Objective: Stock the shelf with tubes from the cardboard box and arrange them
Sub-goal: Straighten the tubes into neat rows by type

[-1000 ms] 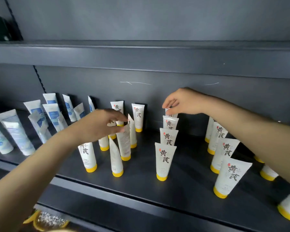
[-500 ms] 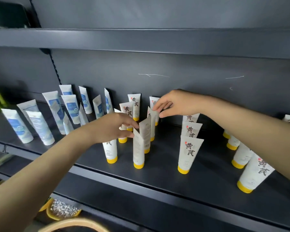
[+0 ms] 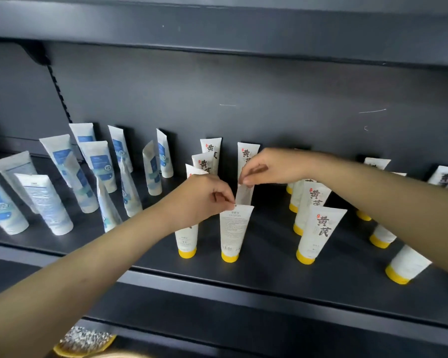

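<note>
A shop: dark retail shelving [image 3: 217, 277] with rows of cosmetic tubes [image 3: 318, 228].

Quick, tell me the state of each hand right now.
Left hand: pinches the top edge of the front tube.
Right hand: pinches the top of the tube behind it.

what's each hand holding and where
Left hand pinches the front yellow-capped tube by its top edge; right hand pinches the tube behind it, also at the top.
</note>
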### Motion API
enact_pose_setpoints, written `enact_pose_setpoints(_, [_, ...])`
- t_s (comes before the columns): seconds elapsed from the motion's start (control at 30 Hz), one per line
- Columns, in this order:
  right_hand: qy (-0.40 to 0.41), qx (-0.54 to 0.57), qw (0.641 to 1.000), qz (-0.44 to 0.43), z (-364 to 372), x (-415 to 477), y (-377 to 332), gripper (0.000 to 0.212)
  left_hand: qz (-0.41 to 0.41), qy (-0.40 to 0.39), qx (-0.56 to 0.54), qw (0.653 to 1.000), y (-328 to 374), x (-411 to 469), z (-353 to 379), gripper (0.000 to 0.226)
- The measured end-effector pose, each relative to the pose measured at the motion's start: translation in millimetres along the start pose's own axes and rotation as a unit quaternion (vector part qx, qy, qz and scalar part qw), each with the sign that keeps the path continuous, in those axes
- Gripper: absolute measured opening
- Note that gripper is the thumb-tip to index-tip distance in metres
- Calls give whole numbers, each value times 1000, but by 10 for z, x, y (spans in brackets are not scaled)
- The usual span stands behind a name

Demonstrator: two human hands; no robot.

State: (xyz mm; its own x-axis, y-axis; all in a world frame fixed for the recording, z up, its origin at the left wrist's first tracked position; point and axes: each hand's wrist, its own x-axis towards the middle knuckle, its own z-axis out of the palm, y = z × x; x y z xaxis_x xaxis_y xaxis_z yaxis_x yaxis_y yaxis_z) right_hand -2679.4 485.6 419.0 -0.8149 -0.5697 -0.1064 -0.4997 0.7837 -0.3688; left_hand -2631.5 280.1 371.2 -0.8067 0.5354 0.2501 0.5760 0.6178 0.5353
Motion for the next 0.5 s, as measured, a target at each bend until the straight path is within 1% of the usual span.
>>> enact_pose_setpoints(0.07, [5,1,1000,5,0,24,19,20,-27,-8,-23,999,7,4,-6,6])
enact_pose_setpoints(0.2, [14,-16,1000,15,11,63,25,19,-63,-30,-24,997,41,31,-36,6])
enact_pose_setpoints(0.37, [15,-7,999,43,20,59,59,13,-69,-63,21,995,170,93,-88,14])
enact_pose_setpoints(0.5, [16,-16,998,52,27,45,54,11,-67,-101,48,991,274,126,-88,26])
